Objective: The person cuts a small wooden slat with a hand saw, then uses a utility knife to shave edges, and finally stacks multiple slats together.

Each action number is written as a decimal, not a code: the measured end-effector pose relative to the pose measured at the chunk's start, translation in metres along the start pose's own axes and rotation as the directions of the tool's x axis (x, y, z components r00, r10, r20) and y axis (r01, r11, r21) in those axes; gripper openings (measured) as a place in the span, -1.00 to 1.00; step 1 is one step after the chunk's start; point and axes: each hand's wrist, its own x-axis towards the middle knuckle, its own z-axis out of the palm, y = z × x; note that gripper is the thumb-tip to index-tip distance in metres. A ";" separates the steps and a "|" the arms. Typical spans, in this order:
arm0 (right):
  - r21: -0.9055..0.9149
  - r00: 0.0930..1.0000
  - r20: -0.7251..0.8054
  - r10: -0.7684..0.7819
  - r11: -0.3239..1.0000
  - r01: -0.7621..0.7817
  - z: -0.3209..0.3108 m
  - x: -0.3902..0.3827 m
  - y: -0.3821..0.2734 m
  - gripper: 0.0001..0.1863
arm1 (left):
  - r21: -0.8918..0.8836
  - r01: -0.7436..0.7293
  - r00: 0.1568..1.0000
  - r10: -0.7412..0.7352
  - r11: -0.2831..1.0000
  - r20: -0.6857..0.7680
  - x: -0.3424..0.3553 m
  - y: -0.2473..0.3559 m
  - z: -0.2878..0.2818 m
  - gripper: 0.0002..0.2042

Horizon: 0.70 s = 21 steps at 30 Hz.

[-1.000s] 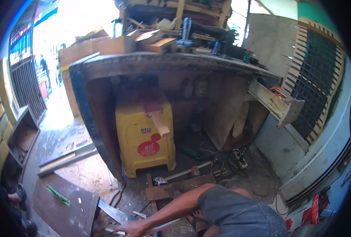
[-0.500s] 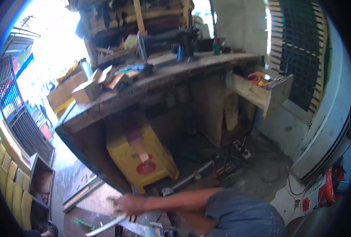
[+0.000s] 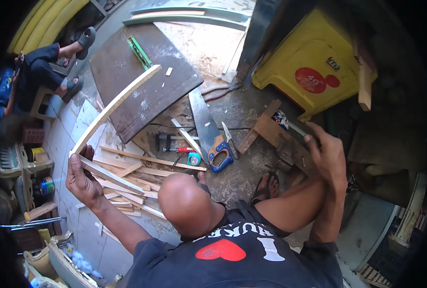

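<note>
A long, slightly curved wooden strip (image 3: 115, 105) is raised in my left hand (image 3: 84, 178), gripped by its near end between thumb and fingers. Its far end slants over a dark brown board (image 3: 163, 91). A second pale strip (image 3: 112, 176) runs from behind that hand over a heap of thin wood strips (image 3: 151, 172); whether I also hold it, I cannot tell. My right hand (image 3: 327, 156) hangs above my bent right leg, index finger and thumb apart. A grey metal bar (image 3: 297, 128) shows behind its fingertips, apparently on the floor.
A handsaw (image 3: 206, 127), pliers (image 3: 223, 91), a teal tape measure (image 3: 193, 159) and a red-handled clamp (image 3: 177, 149) lie on the floor ahead. The green level (image 3: 139, 52) rests on the board. A yellow stool (image 3: 314, 62) stands far right. Another person (image 3: 40, 79) sits far left.
The view has swung downward and left. My right hand, earlier stretched over the board and strip, is now off to the right. The strip is now lifted in my left hand.
</note>
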 end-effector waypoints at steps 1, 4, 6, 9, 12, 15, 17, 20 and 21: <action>0.018 1.000 0.002 -0.018 1.000 0.018 0.014 0.000 -0.008 -0.66 | 0.014 0.022 1.000 -0.022 1.000 -0.010 0.000 -0.011 -0.005 -0.60; 0.077 0.996 0.088 -0.009 0.997 0.002 0.079 0.003 -0.030 -0.64 | 0.032 0.067 0.998 -0.067 0.997 -0.021 -0.002 -0.026 -0.007 -0.62; 0.082 0.964 0.267 0.009 0.996 -0.032 0.135 0.007 -0.051 -0.64 | 0.060 0.061 0.998 -0.061 0.996 0.005 -0.001 -0.025 -0.008 -0.63; 0.299 0.871 0.478 -0.116 0.954 -0.037 0.245 0.002 -0.064 -0.60 | 0.081 0.038 0.999 -0.038 0.996 0.008 -0.003 -0.024 -0.001 -0.64; 0.027 0.817 0.533 -0.220 0.970 0.243 0.332 -0.008 -0.092 -0.63 | 0.142 0.028 0.999 -0.030 0.989 0.014 -0.010 -0.025 -0.003 -0.64; -0.139 0.817 0.424 -0.390 0.864 0.484 0.384 -0.023 -0.088 -0.65 | 0.213 0.055 0.997 -0.067 0.975 0.048 -0.016 -0.019 -0.002 -0.64; -0.160 0.746 0.413 -0.522 0.765 0.624 0.402 -0.015 -0.080 -0.67 | 0.286 0.052 0.996 -0.072 0.957 0.061 -0.012 -0.013 -0.007 -0.63; -0.038 0.715 0.346 -0.608 0.752 0.658 0.393 -0.002 -0.067 -0.64 | 0.315 0.030 0.996 -0.054 0.949 0.068 0.006 0.002 -0.002 -0.60; 0.032 0.721 0.335 -0.606 0.772 0.634 0.390 0.004 -0.068 -0.60 | 0.325 0.025 0.994 -0.057 0.945 0.090 0.012 0.013 0.005 -0.60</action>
